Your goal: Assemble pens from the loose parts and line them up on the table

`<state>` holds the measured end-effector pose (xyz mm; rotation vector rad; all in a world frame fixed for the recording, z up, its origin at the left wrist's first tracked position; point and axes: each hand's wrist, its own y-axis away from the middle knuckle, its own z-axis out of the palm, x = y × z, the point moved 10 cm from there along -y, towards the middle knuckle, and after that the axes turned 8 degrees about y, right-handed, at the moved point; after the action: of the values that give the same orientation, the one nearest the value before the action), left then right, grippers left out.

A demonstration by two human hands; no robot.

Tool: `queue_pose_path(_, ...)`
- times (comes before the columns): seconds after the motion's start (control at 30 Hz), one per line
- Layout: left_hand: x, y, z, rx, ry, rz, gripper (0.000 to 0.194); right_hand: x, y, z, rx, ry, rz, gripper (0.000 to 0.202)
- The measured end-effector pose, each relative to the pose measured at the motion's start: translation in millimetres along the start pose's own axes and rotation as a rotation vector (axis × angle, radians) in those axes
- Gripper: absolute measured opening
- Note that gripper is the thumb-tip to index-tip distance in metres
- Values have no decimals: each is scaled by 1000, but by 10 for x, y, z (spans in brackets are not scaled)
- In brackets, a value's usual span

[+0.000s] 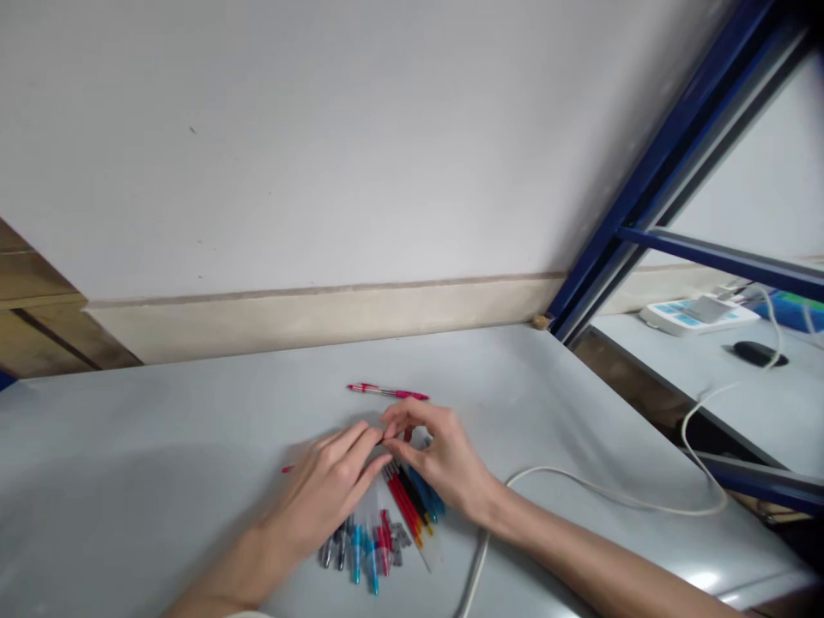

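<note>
My left hand (335,481) is closed, its fingers curled over something that they hide. My right hand (441,451) pinches at the left fingertips, where a small dark bit shows; its kind cannot be made out. Just beyond the hands lies a red pen (387,392) with a clear barrel. Below them are loose pen parts: red refills (404,502), black refills (415,496) and blue refills (427,493). Blue pen pieces (364,554), dark pieces (335,549) and red pieces (384,541) lie nearer me. A red tip (287,469) pokes out left of my left hand.
The grey table (160,446) meets a pale wall behind. A white cable (611,493) runs across its right side. Blue metal framing (644,197) rises at the right, and beyond it another table bears a white device (699,313) and a black mouse (760,353).
</note>
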<state>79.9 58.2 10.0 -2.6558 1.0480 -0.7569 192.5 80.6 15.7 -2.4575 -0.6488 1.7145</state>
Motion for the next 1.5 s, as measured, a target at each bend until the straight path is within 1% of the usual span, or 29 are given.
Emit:
queue_pose_path(0.1, 76, -101, -26, 22, -65, 57, 26, 18, -20, -28, 17, -38, 40, 15)
queue_pose_path(0.17, 108, -176, -50, 35, -72, 76, 28, 76, -46, -85, 28, -93, 87, 15)
queue_pose_path(0.27, 149, -259, -87, 58, -59, 95, 31, 186, -76, -184, 44, -169, 176, 23)
queue_pose_path(0.37, 148, -279, -122, 89, -47, 100, 32, 223, -91, -203, 12, -191, 214, 28)
queue_pose_path(0.43, 99, -266, -129, 97, -50, 87, 29, 191, -106, -170, -46, -196, 197, 28)
queue_pose_path(0.5, 21, -241, -125, 94, -67, 73, 26, 122, -138, -187, -83, -191, 149, 27)
queue_pose_path(0.53, -27, -227, -122, 90, -80, 67, 25, 80, -159, -236, -80, -174, 117, 26)
queue_pose_path(0.6, -135, -200, -127, 93, -115, 48, 27, -7, -192, -417, -44, -86, 47, 24)
queue_pose_path(0.63, -179, -188, -129, 94, -127, 47, 28, -41, -193, -534, -18, 0, 23, 22)
queue_pose_path(0.67, -230, -180, -133, 94, -131, 35, 28, -67, -176, -632, -20, 105, 6, 19)
queue_pose_path(0.7, -274, -173, -133, 93, -131, 23, 29, -80, -139, -704, -50, 195, -2, 19)
queue_pose_path(0.73, -306, -169, -131, 90, -126, 15, 29, -63, -78, -748, -110, 261, 14, 23)
queue_pose_path(0.8, -341, -169, -116, 80, -107, 7, 29, 5, 110, -789, -252, 355, 63, 42)
queue_pose_path(0.87, -339, -174, -91, 70, -84, 13, 28, 95, 332, -836, -328, 390, 139, 59)
queue_pose_path(0.97, -324, -177, -59, 70, -61, 21, 28, 204, 612, -823, -383, 415, 217, 78)
queue_pose_path(1.07, -323, -174, -38, 71, -69, 17, 28, 260, 741, -755, -391, 486, 228, 77)
queue_pose_path(1.17, -302, -174, -29, 65, -79, 19, 31, 264, 752, -690, -379, 550, 212, 74)
queue_pose_path(1.27, -261, -183, -22, 52, -70, 24, 33, 255, 707, -663, -353, 605, 190, 72)
queue_pose_path(1.43, -253, -180, -23, 54, -54, 15, 32, 221, 651, -604, -383, 690, 80, 63)
queue_pose_path(1.5, -274, -170, -24, 60, -63, 7, 31, 197, 639, -632, -388, 706, 66, 62)
